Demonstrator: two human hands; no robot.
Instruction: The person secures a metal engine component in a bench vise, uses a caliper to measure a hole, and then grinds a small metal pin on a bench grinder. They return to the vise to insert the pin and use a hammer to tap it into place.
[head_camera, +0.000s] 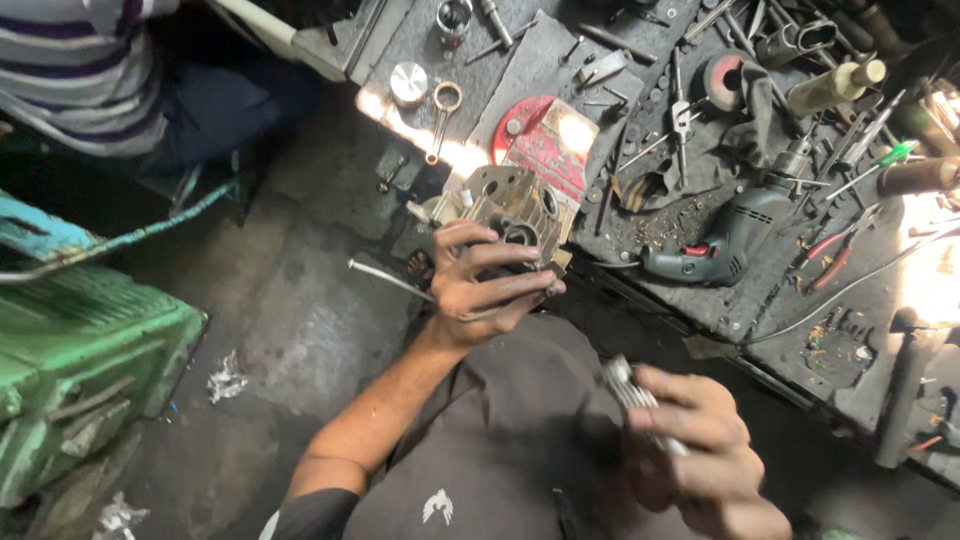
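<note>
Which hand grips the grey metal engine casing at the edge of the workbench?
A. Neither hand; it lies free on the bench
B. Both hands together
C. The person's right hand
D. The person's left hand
D: the left hand wraps its fingers around the metal casing, while the right hand is lower down, apart from it, closed around a ribbed silvery tool.
</note>
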